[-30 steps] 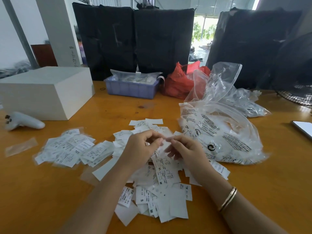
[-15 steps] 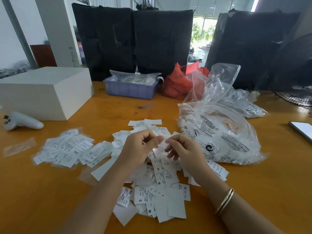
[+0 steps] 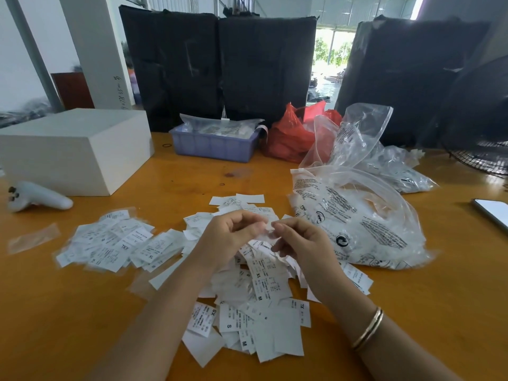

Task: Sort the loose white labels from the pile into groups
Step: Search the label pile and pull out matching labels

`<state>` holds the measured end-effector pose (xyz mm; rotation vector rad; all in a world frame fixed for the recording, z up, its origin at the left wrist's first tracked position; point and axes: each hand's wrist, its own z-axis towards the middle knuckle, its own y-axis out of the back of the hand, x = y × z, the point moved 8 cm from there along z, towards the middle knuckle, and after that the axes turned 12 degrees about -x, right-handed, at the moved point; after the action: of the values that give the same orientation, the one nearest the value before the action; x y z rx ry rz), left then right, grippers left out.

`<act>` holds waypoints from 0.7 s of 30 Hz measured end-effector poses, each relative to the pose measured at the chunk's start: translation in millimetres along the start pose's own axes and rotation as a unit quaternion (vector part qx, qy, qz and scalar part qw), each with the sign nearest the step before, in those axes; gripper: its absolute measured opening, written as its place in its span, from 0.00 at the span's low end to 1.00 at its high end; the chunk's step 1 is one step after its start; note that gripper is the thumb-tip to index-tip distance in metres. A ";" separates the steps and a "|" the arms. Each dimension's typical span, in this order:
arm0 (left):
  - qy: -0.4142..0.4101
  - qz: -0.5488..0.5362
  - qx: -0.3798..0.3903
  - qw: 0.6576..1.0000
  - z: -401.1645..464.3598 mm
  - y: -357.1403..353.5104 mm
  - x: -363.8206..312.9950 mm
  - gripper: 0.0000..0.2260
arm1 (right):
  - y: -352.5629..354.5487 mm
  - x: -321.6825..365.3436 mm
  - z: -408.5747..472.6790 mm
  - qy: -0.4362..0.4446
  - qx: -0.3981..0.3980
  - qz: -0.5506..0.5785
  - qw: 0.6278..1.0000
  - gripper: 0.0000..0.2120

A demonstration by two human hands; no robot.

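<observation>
A loose pile of white size labels (image 3: 261, 312) lies on the orange table in front of me, with letters such as S, M and XL printed on them. A second, flatter group of labels (image 3: 115, 240) is spread out to the left. My left hand (image 3: 231, 237) and my right hand (image 3: 299, 240) meet just above the pile, fingers curled, and both pinch a small white label (image 3: 268, 229) between their fingertips. The label is blurred and mostly covered by the fingers.
A clear printed plastic bag (image 3: 357, 224) of labels lies to the right, more bags behind it. A white box (image 3: 74, 152) and a white controller (image 3: 35, 196) sit left, a blue tray (image 3: 217, 144) and red bag (image 3: 291, 136) behind, a phone (image 3: 492, 213) far right.
Both hands stay together over the pile, still working the same label between the fingertips; they shifted only slightly. The piles have not moved.
</observation>
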<state>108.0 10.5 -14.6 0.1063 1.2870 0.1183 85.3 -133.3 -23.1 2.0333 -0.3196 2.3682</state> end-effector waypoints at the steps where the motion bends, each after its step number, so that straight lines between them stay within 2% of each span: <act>1: 0.001 0.011 -0.004 1.000 -0.5 0.4 0.6 0.04 | -0.4 -0.8 0.0 -0.002 0.003 0.004 1.000 0.04; 3: 0.008 0.020 -0.025 0.999 0.2 3.7 1.1 0.05 | 0.4 -0.6 0.8 0.015 0.000 -0.032 0.999 0.06; 5: 0.023 -0.005 -0.058 0.998 1.6 11.1 1.3 0.03 | 0.9 4.2 1.0 0.077 0.007 -0.184 0.980 0.08; 6: 0.033 -0.026 -0.073 0.996 2.7 15.6 2.2 0.03 | -1.9 6.8 -0.4 0.117 0.032 -0.284 0.951 0.08; 8: 0.055 -0.064 -0.093 0.992 3.7 21.9 4.3 0.02 | -13.8 5.8 -6.6 0.192 0.127 -0.451 0.862 0.10; 10: 0.076 -0.096 -0.107 0.987 4.0 24.9 7.2 0.02 | -23.9 -2.7 -15.3 0.230 0.219 -0.537 0.781 0.15; 11: 0.084 -0.104 -0.111 0.985 3.8 25.1 7.8 0.02 | -25.5 -6.1 -17.2 0.228 0.238 -0.560 0.760 0.17; 14: 0.104 -0.124 -0.114 0.980 3.4 23.6 10.1 0.04 | -26.0 -7.5 -15.2 0.228 0.225 -0.579 0.750 0.20; 18: 0.125 -0.136 -0.118 0.976 3.5 23.0 14.1 0.03 | -30.7 -4.5 -13.3 0.270 0.180 -0.580 0.747 0.15; 21: 0.144 -0.170 -0.116 0.968 4.5 23.0 18.2 0.05 | -29.0 -4.3 -10.6 0.231 0.156 -0.528 0.802 0.11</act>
<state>116.7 35.8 -27.2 -0.3446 1.5518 -0.0122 79.5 -102.6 -24.4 1.0485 0.9930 2.0209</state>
